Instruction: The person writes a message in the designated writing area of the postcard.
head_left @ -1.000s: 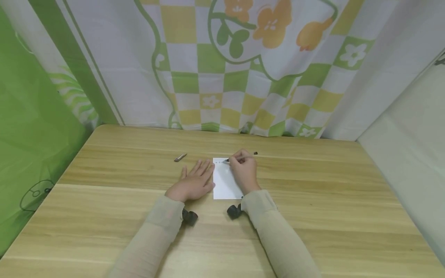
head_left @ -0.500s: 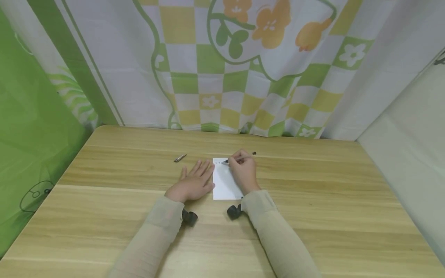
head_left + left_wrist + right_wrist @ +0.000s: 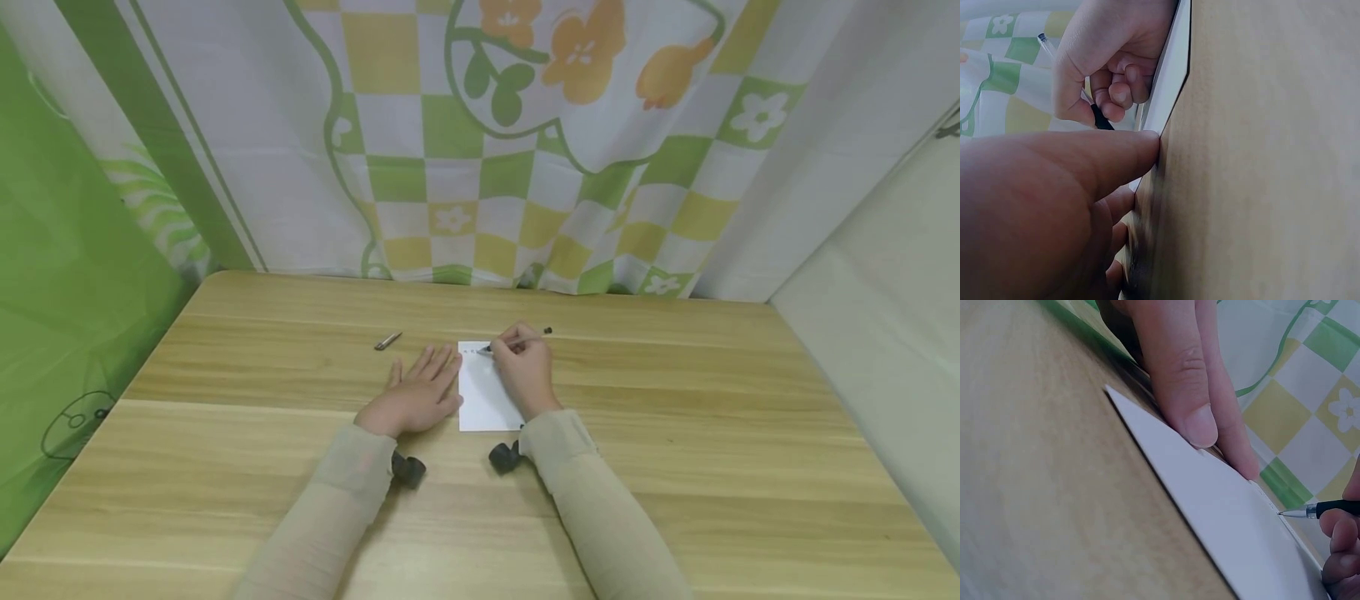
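Note:
A small white sheet of paper (image 3: pixel 483 400) lies on the table, with a short row of dark marks near its top edge. My right hand (image 3: pixel 527 371) pinches a pen (image 3: pixel 1329 508) with a clear barrel, dark grip and metal tip. In the right wrist view the tip meets the paper close to its far edge. My left hand (image 3: pixel 415 398) lies flat with spread fingers at the sheet's left side. Its thumb (image 3: pixel 1141 144) and index fingertip touch the paper's edge. Beyond the left hand lies a slim pen cap (image 3: pixel 388 341), apart from the fingers.
The wooden table (image 3: pixel 675 467) extends widely around the paper. A checked, flowered curtain (image 3: pixel 525 183) hangs behind its far edge, and green cloth (image 3: pixel 82 275) hangs at the left. Black wrist cameras (image 3: pixel 504 457) protrude from under both sleeves.
The pen tip has shifted only very slightly along the row of marks. Left hand, paper and pen cap stay in place.

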Demonstrator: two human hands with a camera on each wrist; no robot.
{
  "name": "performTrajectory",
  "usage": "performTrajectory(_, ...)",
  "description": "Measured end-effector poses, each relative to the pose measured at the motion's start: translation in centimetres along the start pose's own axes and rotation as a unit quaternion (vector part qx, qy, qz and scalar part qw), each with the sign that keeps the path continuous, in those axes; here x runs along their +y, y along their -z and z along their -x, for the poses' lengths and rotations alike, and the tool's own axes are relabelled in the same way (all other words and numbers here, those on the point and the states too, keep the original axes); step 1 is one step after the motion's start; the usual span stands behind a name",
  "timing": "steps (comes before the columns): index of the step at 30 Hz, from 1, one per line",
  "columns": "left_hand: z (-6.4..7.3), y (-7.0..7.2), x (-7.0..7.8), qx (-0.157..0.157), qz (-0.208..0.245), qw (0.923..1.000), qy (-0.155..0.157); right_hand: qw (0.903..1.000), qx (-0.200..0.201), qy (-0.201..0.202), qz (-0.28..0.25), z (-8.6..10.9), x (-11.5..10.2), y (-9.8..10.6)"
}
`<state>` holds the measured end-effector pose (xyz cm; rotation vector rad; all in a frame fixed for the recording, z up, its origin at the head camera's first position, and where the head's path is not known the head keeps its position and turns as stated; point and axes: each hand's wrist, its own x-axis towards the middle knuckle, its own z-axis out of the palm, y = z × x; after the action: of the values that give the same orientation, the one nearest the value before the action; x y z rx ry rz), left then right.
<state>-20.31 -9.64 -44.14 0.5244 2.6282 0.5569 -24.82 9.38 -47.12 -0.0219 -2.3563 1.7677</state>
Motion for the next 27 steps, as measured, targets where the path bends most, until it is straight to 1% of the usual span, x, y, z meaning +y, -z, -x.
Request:
performTrajectory(5, -0.25, -0.24, -0.26, -0.006, -0.007, 0.9999, 0.008, 1.0000, 0.002, -0.003, 0.003, 0.04, -0.01, -0.05)
performTrajectory(8, -0.23, -0.19, -0.21, -0.003, -0.001, 1.0000, 0.006, 1.0000, 0.002, -0.003, 0.006, 0.01, 0.00, -0.06)
performTrajectory(12, -0.27, -0.21, -0.21, -0.007, -0.003, 0.9999, 0.008, 1.0000, 0.000, -0.004, 0.006, -0.03, 0.04, -0.04)
performTrajectory(16, -0.56, -0.47, -0.51, -0.008, -0.004, 0.9999, 0.009, 1.0000, -0.001, 0.000, 0.004, -0.08, 0.15, -0.04)
performTrajectory(20, -0.75, -0.66, -0.77, -0.001, 0.002, 1.0000, 0.004, 1.0000, 0.000, 0.002, 0.002, -0.12, 0.25, -0.08)
performTrajectory(27, -0.08, -0.09, -0.08, -0.001, 0.001, 1.0000, 0.001, 0.9999, 0.007, 0.005, 0.012, -0.22, 0.37, -0.11)
